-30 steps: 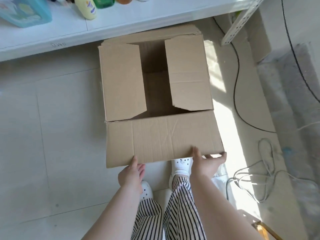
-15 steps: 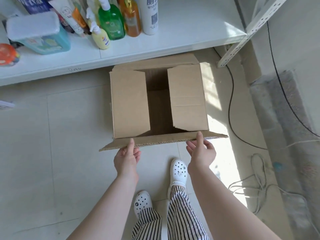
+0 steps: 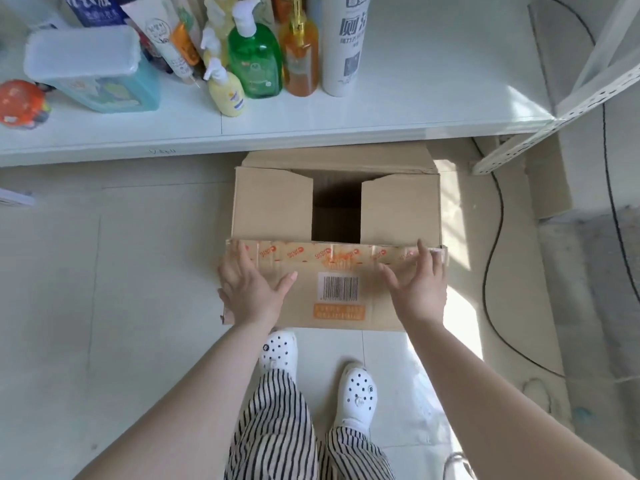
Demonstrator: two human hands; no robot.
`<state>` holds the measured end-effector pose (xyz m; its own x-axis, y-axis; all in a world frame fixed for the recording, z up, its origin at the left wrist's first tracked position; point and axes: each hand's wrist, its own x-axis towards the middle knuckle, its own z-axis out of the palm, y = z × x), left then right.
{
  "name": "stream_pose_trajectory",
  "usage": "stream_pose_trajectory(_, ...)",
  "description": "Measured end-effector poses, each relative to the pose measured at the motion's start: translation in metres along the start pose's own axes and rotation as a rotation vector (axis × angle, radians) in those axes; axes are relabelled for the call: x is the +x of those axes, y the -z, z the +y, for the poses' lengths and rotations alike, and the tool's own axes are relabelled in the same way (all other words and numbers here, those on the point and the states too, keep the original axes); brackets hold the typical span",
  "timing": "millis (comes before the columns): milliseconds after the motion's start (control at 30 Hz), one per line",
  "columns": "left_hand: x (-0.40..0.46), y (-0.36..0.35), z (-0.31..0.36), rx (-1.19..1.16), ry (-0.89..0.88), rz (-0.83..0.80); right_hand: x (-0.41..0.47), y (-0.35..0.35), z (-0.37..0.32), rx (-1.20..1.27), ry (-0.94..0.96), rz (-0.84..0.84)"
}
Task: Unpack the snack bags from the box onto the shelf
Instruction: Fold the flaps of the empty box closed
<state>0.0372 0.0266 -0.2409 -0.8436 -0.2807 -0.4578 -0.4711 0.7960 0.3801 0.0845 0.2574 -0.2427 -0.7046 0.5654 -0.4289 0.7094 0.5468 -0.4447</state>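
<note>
The cardboard box (image 3: 337,237) stood on the tiled floor directly in front of the white shelf (image 3: 381,109), its far flap lying under the shelf edge. The two side flaps lay folded inward over the opening, with a dark gap between them. The near flap (image 3: 332,282), bearing orange tape and a barcode label, lay toward the person.

The left hand (image 3: 251,289) rested flat on the left part of the near flap, fingers straight and spread, gripping nothing. The right hand (image 3: 420,287) rested likewise on the right part, fingers extended to the flap's taped edge, thumb splayed, holding nothing.

No snack bags were visible; the interior seen through the gap was dark, and the contents could not be determined. On the shelf, behind the box, stood a green pump bottle (image 3: 254,60) and other bottles; the shelf surface right of them was bare.

Assessment: the step in hand appeared to be opening the box. Both palms should press evenly so the near flap stays clear. The side flaps should then be folded outward, giving full access before any bag is lifted.
</note>
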Motion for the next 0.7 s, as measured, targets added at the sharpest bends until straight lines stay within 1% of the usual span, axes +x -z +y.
stream_pose_trajectory(100, 0.024, -0.016, 0.005, 0.049, 0.007, 0.03, 0.014, -0.011, -0.009, -0.138, -0.021, -0.029)
stream_pose_trajectory(200, 0.051, -0.024, 0.006, 0.12, -0.011, 0.054, 0.03, -0.022, -0.012, -0.199, -0.059, 0.021)
stream_pose_trajectory(267, 0.07, -0.025, 0.003, 0.12, -0.001, 0.05, 0.045, -0.025, -0.005, -0.179, -0.101, 0.039)
stream_pose_trajectory(400, 0.088, -0.026, -0.002, 0.114, 0.031, -0.02, 0.068, -0.023, 0.014, -0.018, -0.177, 0.012)
stream_pose_trajectory(533, 0.085, -0.03, -0.006, 0.126, 0.03, -0.012, 0.07, -0.025, 0.019, -0.071, -0.195, -0.023)
stream_pose_trajectory(700, 0.069, -0.032, -0.014, 0.117, 0.048, 0.009, 0.064, -0.026, 0.023, -0.066, -0.172, -0.032)
